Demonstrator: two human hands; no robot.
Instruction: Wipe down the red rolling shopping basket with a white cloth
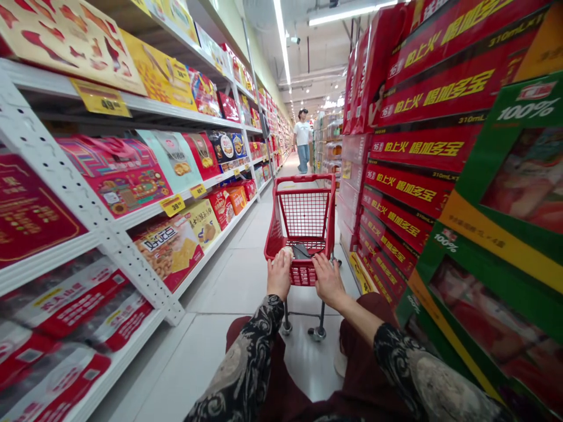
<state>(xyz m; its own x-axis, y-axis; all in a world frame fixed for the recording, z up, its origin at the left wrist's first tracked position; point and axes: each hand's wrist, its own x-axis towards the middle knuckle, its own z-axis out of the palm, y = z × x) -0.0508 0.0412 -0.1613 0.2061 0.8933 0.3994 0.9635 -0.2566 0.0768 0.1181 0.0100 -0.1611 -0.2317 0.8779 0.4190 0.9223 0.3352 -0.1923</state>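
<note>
A red plastic shopping cart (303,202) stands in the aisle directly before me, its basket open at the top. My left hand (279,272) grips the left part of its near rim, the fingertips curled over the edge. On the right part of the same rim lies my right hand (329,278), closed over it with its fingers partly hidden. Inside the basket, between the two hands, is a dark grey item (301,251) whose kind I cannot make out. The cart's metal legs end in small wheels (317,334) on the pale floor.
White shelving (101,234) with boxed snacks and yellow price tags lines the left side. Stacked red drink cartons (422,146) and green boxes (492,246) rise close on the right. Farther down the tiled aisle (211,281), a person in a white shirt (302,133) is standing or walking.
</note>
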